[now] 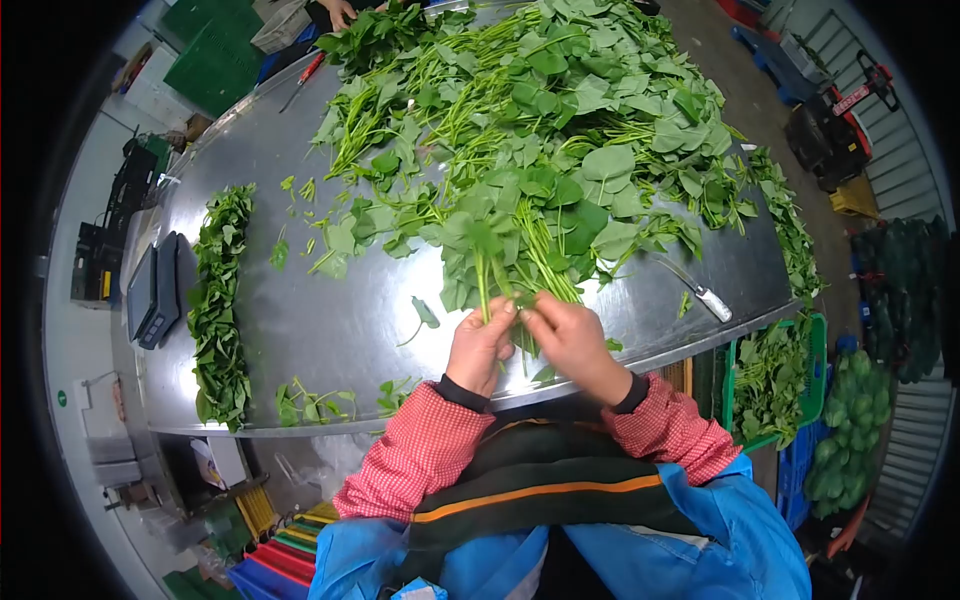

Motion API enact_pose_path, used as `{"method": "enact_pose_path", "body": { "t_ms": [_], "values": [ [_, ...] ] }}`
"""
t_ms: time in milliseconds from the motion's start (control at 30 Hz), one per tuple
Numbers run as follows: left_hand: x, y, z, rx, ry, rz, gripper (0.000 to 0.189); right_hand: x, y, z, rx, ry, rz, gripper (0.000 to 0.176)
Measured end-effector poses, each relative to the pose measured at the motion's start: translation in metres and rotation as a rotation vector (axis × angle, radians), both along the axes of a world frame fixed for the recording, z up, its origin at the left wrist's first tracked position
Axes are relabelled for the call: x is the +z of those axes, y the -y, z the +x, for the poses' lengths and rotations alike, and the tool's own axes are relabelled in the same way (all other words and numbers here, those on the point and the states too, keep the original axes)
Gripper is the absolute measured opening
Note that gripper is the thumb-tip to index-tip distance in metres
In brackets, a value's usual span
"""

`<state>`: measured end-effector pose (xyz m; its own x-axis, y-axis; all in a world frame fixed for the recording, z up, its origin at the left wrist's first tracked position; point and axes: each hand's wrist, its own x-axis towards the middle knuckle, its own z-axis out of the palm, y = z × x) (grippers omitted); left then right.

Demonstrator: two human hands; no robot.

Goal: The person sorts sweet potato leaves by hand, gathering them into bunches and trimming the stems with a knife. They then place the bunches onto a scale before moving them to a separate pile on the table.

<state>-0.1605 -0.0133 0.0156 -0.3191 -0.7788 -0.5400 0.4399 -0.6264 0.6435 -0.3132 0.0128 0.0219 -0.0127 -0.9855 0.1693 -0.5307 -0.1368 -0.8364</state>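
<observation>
My left hand [478, 348] is closed around the lower ends of a few leafy green stems [483, 285], held upright near the front edge of the metal table [330, 370]. Beside it, my right hand [577, 342] pinches a piece of the greens [522, 299] between thumb and finger; the fingertips of both hands nearly meet. Just beyond them spreads a large heap of leafy greens [600, 90], its long stems lying in several directions. A sickle-like knife with a white handle [713, 305] lies to the right of my right hand. A loose leaf [426, 312] rests left of my left hand.
A row of bundled greens [222, 305] lines the table's left side, near a dark scale [155, 290]. A red-handled tool [312, 68] lies at the far left edge. Right of me stands a green crate [818, 370] of greens. Another person's hand [338, 14] shows at the far end.
</observation>
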Motion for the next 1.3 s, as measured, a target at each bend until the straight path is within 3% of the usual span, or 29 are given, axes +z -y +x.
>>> {"method": "enact_pose_path", "body": {
  "t_ms": [33, 167, 267, 367, 467, 567, 633, 667, 767, 800, 933, 1067, 1167, 1200, 1300],
  "values": [
    [-0.010, 0.000, 0.001, -0.031, -0.024, 0.024, 0.012, 0.002, -0.001, 0.002, 0.032, -0.201, -0.154, 0.014],
    [-0.021, 0.006, 0.025, 0.190, -0.127, 0.047, 0.009, 0.021, -0.016, -0.003, 0.069, -0.290, -0.311, 0.013],
    [-0.009, 0.016, 0.048, 0.432, -0.120, -0.015, 0.006, 0.000, -0.042, 0.002, 0.505, -0.301, -0.142, 0.013],
    [-0.009, 0.017, 0.069, 0.412, -0.131, -0.004, 0.004, -0.002, -0.036, -0.004, 0.392, -0.323, 0.010, 0.012],
    [-0.032, 0.004, 0.080, 0.285, -0.243, 0.089, 0.006, 0.004, 0.007, -0.007, -0.108, -0.311, -0.089, 0.012],
    [-0.032, -0.002, 0.067, 0.220, -0.377, 0.205, 0.004, -0.026, 0.035, -0.010, 0.007, -0.646, -0.147, 0.015],
    [-0.027, -0.002, 0.066, 0.135, -0.515, 0.153, 0.008, -0.021, 0.039, -0.007, -0.052, -0.558, -0.166, 0.016],
    [-0.024, -0.002, 0.066, 0.168, -0.440, 0.159, 0.014, -0.020, 0.041, -0.004, -0.069, -0.512, -0.172, 0.016],
    [-0.015, -0.002, 0.072, 0.256, -0.321, 0.142, 0.015, -0.014, 0.043, -0.010, -0.028, 0.552, 0.322, 0.016],
    [-0.013, -0.002, 0.072, 0.256, -0.264, 0.086, 0.017, 0.001, 0.039, -0.014, 0.032, 0.560, 0.499, 0.017],
    [0.004, 0.001, 0.060, 0.177, -0.017, -0.010, 0.022, -0.001, 0.024, 0.009, 0.135, 0.772, 0.501, 0.011],
    [0.004, 0.005, 0.039, 0.030, 0.059, 0.014, 0.016, -0.019, 0.015, 0.027, 0.298, 0.665, 0.436, 0.014],
    [-0.006, 0.004, 0.033, 0.018, 0.045, 0.042, 0.013, -0.014, 0.010, 0.032, 0.204, 0.493, 0.392, 0.014],
    [-0.007, 0.003, 0.032, 0.070, 0.022, 0.054, 0.012, -0.019, 0.009, 0.037, 0.105, 0.426, 0.171, 0.013],
    [-0.014, 0.003, 0.037, 0.255, -0.059, 0.068, 0.011, -0.012, 0.003, 0.033, -0.132, 0.571, 0.179, 0.013]
  ]
}}
